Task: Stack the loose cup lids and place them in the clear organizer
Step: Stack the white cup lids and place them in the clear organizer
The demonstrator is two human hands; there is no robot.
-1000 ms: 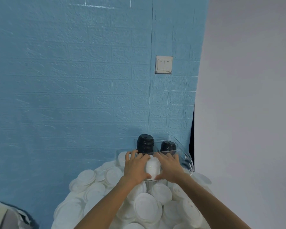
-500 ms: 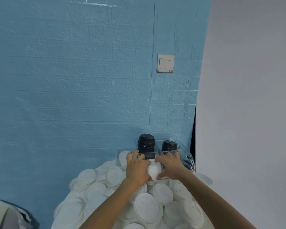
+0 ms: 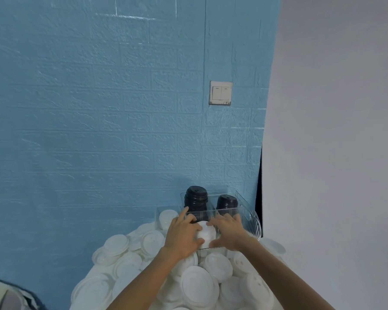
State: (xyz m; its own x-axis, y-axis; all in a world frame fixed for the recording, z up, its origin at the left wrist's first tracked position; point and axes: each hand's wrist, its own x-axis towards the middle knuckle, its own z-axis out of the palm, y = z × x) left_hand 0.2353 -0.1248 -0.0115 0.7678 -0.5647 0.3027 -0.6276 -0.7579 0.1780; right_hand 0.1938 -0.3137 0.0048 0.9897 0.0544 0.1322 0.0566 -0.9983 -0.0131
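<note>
- Loose lids (image 3: 196, 285): a heap, too many to count, nearest the camera.
- Two hands: left hand (image 3: 182, 236) and right hand (image 3: 228, 234) curl round one white stack (image 3: 206, 234) from either side.
- Stack sits lower in the organizer (image 3: 254, 222) than 1 s ago.
- Two black stacks (image 3: 196, 199) behind; one switch (image 3: 220, 93) on the wall.

Both bare forearms reach forward and slightly inward from the lower edge of the view, converging ahead of the person. The left hand (image 3: 183, 237) has its fingers curled inward, thumb at the near side, index finger raised. The right hand (image 3: 230, 233) mirrors it, fingers bent toward the left hand, thumb low. The two hands sit close together, fingertips nearly meeting, wrists roughly level.
</note>
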